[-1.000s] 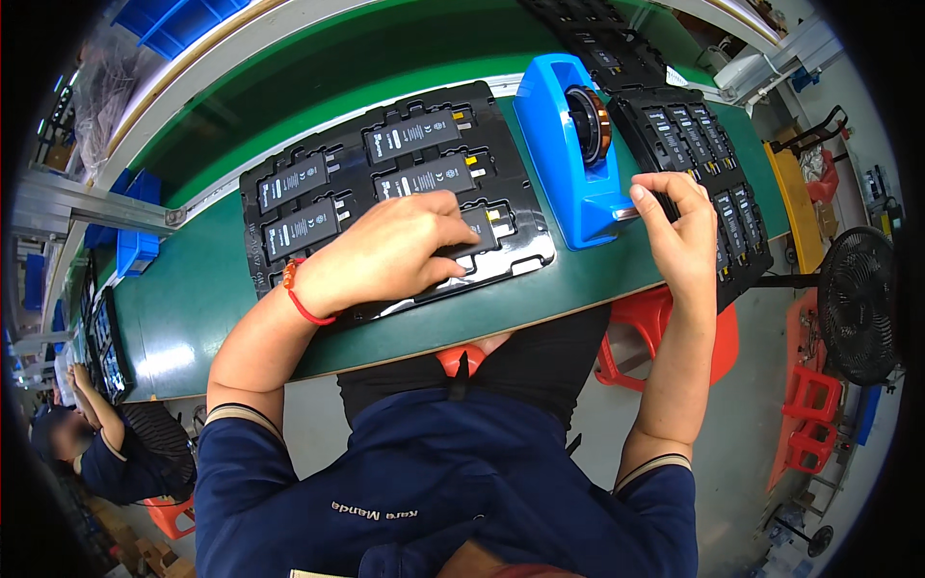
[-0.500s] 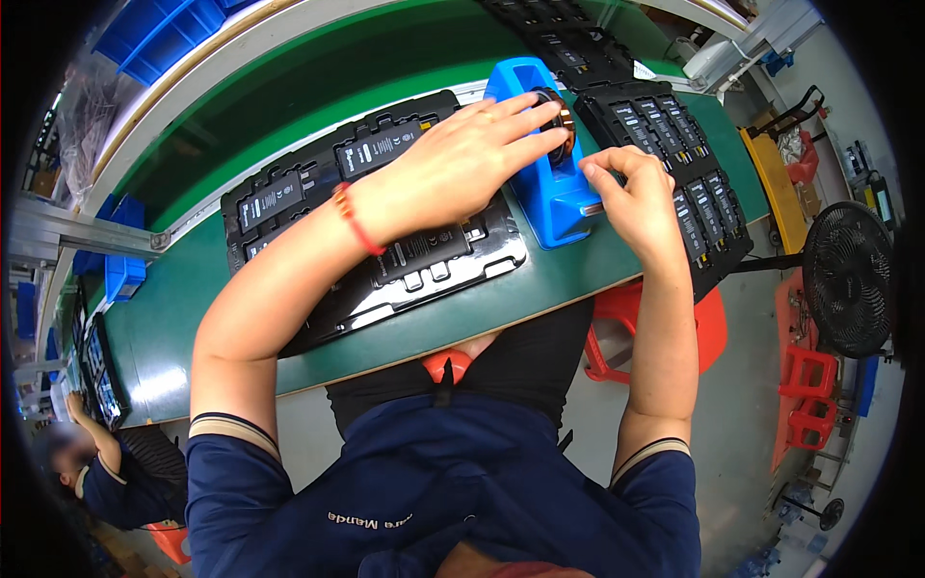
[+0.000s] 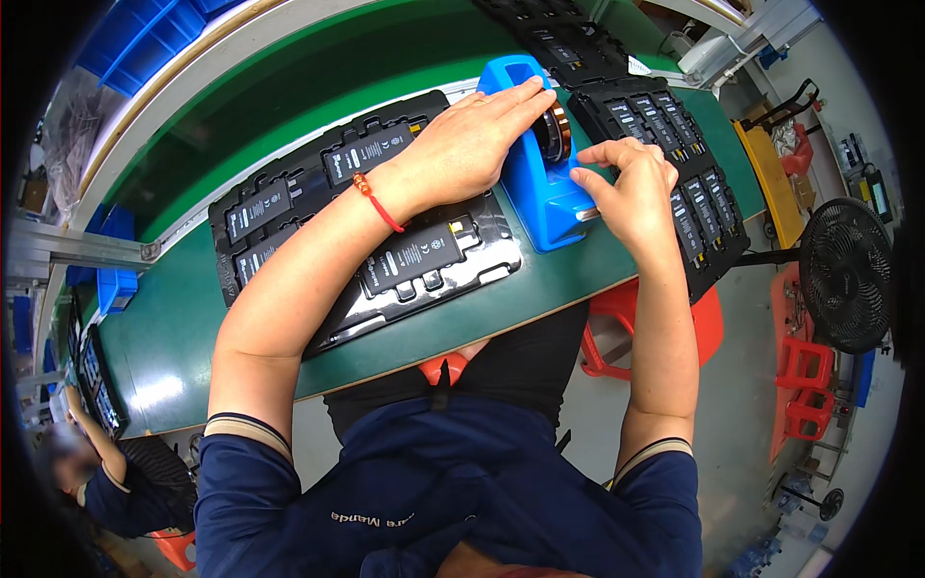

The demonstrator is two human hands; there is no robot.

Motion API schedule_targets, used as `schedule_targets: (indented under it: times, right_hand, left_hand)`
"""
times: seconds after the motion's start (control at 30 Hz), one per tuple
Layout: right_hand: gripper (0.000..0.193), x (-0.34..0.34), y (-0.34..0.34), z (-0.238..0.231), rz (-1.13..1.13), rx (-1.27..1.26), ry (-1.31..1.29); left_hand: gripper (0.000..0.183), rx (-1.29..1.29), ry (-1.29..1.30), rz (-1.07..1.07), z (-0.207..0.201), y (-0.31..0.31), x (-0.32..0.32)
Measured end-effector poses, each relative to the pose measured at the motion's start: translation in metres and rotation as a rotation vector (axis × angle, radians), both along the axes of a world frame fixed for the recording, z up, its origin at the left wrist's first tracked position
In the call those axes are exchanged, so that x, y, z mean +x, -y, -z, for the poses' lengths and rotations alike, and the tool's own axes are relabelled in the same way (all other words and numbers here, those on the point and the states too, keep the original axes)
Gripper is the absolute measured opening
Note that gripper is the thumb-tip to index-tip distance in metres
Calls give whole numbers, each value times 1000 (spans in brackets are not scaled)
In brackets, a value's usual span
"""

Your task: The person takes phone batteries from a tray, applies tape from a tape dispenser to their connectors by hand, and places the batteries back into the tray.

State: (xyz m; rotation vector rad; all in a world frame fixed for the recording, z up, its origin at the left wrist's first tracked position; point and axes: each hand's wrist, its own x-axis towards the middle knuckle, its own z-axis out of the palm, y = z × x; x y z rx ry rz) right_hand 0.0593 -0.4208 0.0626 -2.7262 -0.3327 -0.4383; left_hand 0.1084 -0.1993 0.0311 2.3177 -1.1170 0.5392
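Under the flat left hand [image 3: 467, 149], the tape dispenser [image 3: 536, 193] looks rigid, best held low; whether the right hand [image 3: 636, 193] grips is unclear.

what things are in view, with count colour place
Plastic tape dispenser: one, blue, between trays
Round tape roll: one, amber, in dispenser
Moulded plastic trays: several, black, on bench
Flat rectangular batteries: many, black, in trays
Long bench: one, green, centre
Plastic stools: several, red, below and right
Plastic bins: several, blue, left
Large caged fan: one, black, right
Co-worker: one, dark shirt, far left
Left hand: one, bare, over dispenser
Right hand: one, bare, beside dispenser
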Motion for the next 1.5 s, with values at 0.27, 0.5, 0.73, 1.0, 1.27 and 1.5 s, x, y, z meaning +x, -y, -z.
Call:
schedule_targets:
  times: [0.27, 0.5, 0.73, 1.0, 1.27, 1.5]
  right_hand:
    - [23, 6, -4, 3, 32, 153, -180]
    - [17, 6, -9, 4, 49, 121, -80]
    - [12, 5, -16, 3, 72, 80, -38]
    - [13, 9, -15, 7, 46, 200, -67]
    - [16, 0, 0, 0, 36, 706, -382]
    - [11, -29, 12, -7, -68, 859, -461]
  left_hand:
    - [52, 15, -5, -25, -1, 0, 0]
    - [52, -1, -4, -19, 0, 1, -1]
    - [53, 3, -8, -47, -1, 3, -5]
    - [53, -3, -15, -57, -1, 2, -6]
    - [47, -22, 23, -15, -1, 2, -8]
    - [46, -1, 218, 63, -2, 6, -16]
